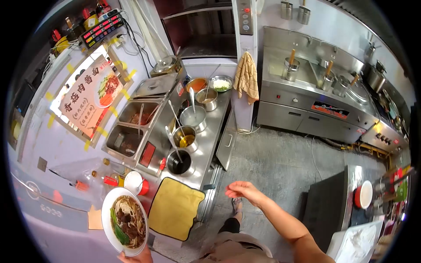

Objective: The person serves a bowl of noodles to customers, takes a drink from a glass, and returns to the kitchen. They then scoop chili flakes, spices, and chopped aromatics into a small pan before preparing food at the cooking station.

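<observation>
My left hand [137, 256] grips the lower rim of a white bowl [105, 215] at the lower left. Inside are noodles [137, 210] in dark broth, with chunks of brown meat and a strip of green vegetable. My right hand [243, 191] is held out over the floor, palm partly turned up, fingers loosely extended with nothing in them. A yellow cloth [175, 208] with a dark edge lies on the counter between the hands. Just behind the bowl stands a red and white container [139, 183].
Steel pots of sauce, one with dark liquid [179, 163], line the counter [210, 127] with ladles in them. Sunken food pans [125, 139] sit beside them. A noodle cooker [302, 94] stands at the back right, a dark cabinet [326, 197] at right.
</observation>
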A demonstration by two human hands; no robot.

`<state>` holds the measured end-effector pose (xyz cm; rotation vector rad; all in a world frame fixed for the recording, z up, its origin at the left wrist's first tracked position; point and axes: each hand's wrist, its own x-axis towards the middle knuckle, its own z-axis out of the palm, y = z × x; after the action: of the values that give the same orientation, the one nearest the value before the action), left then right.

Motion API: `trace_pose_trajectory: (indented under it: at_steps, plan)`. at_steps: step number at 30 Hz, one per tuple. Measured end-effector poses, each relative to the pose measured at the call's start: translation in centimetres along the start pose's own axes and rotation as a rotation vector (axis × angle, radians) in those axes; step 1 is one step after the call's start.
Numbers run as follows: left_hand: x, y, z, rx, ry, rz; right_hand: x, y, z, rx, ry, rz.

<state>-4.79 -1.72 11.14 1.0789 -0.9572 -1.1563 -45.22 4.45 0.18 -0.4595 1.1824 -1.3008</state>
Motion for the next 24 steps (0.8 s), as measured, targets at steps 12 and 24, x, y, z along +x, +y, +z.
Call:
trace_pose_trajectory:
  at_steps: [12,24]
  plan:
    - [5.5,-3.6,18.0,-0.652,0.165,-0.112,28.1,-22.8,-11.9,-0.509,0.204,-0.827]
    - [9.2,-4.8,39.0,-0.626,0.746,0.055,74.0,-33.2,-11.3,-0.874,0.088,-0.605]
